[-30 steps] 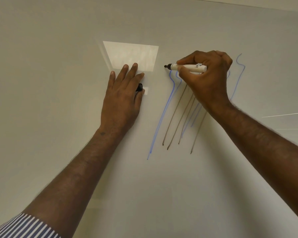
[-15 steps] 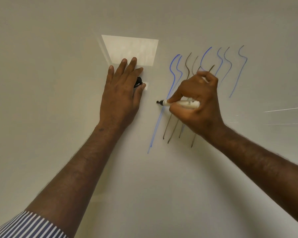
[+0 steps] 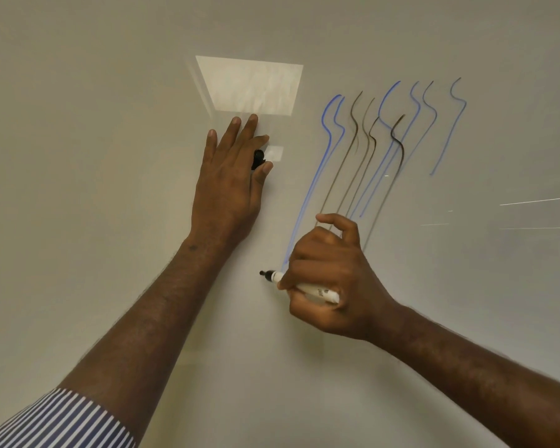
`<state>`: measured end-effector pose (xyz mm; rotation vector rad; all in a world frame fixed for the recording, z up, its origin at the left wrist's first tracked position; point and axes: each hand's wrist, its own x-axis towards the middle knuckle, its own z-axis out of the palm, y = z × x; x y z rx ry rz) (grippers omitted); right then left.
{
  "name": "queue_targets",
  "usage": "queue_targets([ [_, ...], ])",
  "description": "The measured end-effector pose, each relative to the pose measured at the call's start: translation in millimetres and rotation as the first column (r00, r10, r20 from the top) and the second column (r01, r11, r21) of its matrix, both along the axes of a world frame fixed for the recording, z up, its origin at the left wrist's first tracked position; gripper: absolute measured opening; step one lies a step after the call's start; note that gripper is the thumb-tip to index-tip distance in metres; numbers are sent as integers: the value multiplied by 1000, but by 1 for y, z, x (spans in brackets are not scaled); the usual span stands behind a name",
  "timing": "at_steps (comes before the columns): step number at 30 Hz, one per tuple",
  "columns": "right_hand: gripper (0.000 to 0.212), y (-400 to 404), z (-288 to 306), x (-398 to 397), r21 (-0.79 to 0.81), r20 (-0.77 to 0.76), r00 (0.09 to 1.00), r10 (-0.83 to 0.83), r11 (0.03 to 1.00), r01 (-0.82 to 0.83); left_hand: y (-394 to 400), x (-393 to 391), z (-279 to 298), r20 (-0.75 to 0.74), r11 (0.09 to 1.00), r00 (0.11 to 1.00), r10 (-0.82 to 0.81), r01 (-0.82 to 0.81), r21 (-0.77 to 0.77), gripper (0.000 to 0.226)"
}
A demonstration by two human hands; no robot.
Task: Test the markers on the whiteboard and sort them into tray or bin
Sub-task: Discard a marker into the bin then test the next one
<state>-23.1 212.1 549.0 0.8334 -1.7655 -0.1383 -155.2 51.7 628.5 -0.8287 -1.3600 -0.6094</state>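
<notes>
The marker [image 3: 304,287] looks light and stiff, a thin hard tube with a smooth, probably slick shell, so it should need only a modest pinch. The best hold appears to be on the forward part of the barrel, close behind the tip, where the pressure on the board can be steered. That is where the right hand [image 3: 330,279] has it: the fingers [image 3: 307,273] curl round the white barrel and pinch it, with one finger lifted clear above the rest. The marker lies nearly level, its dark tip poking out to the left of those fingers, at or just off the whiteboard [image 3: 110,156]; contact cannot be told. The barrel is white with small dark print, and its rear end shows to the right below the knuckles.

The left hand [image 3: 230,182] lies flat on the board, well above and left of the right fingers, its fingers straight and close together, with a small black cap [image 3: 258,158] caught between forefinger and thumb.

Above the right fingers run blue strokes [image 3: 324,156] and brown strokes [image 3: 349,156], wavy at the top and then straight.
</notes>
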Motion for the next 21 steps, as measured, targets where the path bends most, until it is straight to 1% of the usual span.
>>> queue_targets([
  [2, 6, 4, 2, 6, -44, -15, 1000, 15, 999, -16, -1, 1, -6, 7, 1000, 1000, -19, 19, -11, 48],
  [5, 8, 9, 6, 15, -162, -42, 997, 60, 985, -66, -2, 4, -22, 23, 998, 998, -67, 67, 0, 49],
  [7, 6, 11, 5, 20, -250, -57, 994, 90, 963, -102, -4, 9, -35, 56, 987, 985, -162, 161, 27, 47],
  [9, 4, 12, 2, 24, -308, -53, 992, 114, 943, -124, -6, 17, -52, 106, 946, 941, -322, 317, 61, 44],
  [11, 5, 12, -3, 26, -331, -37, 991, 127, 934, -132, -10, 29, -71, 166, 867, 852, -497, 481, 128, 42],
  [13, 5, 12, -9, 27, -341, -21, 990, 139, 930, -138, -12, 39, -94, 206, 785, 758, -618, 583, 210, 42],
  [15, 8, 10, -16, 29, -365, -8, 988, 154, 919, -146, -14, 47, -118, 231, 705, 667, -708, 654, 273, 43],
  [17, 11, 8, -24, 30, -398, 6, 984, 180, 903, -163, -16, 51, -138, 248, 607, 554, -795, 721, 335, 44],
  [21, 19, 0, -44, 27, -466, 78, 969, 235, 868, -173, -18, 60, -164, 227, 413, 346, -910, 793, 447, 45],
])
